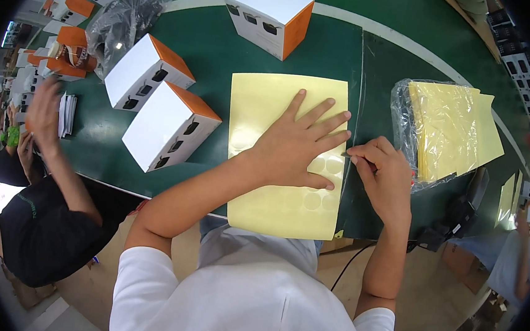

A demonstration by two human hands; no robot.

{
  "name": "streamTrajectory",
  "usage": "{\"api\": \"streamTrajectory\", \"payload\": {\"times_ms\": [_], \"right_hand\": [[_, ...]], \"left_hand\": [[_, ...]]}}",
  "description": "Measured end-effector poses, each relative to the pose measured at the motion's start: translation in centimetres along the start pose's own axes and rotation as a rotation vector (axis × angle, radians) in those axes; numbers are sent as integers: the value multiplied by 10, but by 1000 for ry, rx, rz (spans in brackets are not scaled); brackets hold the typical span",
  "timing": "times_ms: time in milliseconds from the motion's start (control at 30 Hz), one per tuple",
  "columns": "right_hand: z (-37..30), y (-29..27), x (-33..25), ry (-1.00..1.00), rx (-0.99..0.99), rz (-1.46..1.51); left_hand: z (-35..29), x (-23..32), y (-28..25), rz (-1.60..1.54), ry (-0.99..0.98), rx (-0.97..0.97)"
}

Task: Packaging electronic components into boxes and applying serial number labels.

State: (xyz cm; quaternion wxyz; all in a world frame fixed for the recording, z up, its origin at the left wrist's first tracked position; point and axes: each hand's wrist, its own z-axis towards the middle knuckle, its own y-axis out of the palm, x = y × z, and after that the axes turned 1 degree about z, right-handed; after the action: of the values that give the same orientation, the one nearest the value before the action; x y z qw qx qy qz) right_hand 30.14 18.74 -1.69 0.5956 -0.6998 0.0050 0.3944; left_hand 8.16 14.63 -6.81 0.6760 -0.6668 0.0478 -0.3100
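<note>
A glossy yellow sheet (pixel 280 213) lies flat on the green table, with round clear stickers (pixel 313 198) showing near its right side. My left hand (pixel 297 146) rests palm down on it, fingers spread, and covers much of its middle. Beside the sheet's right edge, my right hand (pixel 385 175) has thumb and forefinger pinched together. Something small and dark may be at those fingertips, too small to make out. Two white and orange boxes (pixel 171 127) stand left of the sheet, and a third box (pixel 267 16) is beyond it.
A clear plastic bag of yellow sheets (pixel 445 133) lies to the right, near a black device (pixel 457 215) at the table edge. Crumpled plastic (pixel 123 27), a brown-labelled container (pixel 74 57) and more boxes stand far left. A co-worker in black (pixel 54 230) sits at the left, one hand raised.
</note>
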Motion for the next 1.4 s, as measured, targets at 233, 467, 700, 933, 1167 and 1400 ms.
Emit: {"api": "streamTrajectory", "payload": {"times_ms": [233,467,700,933,1167,1400], "right_hand": [[3,-1,-2,4,-69,-41],[3,-2,-5,26,-89,-33],[0,6,-14,17,-53,-99],[-2,5,-11,63,-1,-44],[-5,-13,-22,142,132,377],[-34,-39,-22,142,315,511]], "left_hand": [[-1,-1,1,16,4,-2],[-2,-2,2,-1,10,17],[-2,-1,4,-18,3,26],[1,-2,4,-7,9,49],[3,9,-6,122,-97,153],[-115,18,-136,347,-360,647]]}}
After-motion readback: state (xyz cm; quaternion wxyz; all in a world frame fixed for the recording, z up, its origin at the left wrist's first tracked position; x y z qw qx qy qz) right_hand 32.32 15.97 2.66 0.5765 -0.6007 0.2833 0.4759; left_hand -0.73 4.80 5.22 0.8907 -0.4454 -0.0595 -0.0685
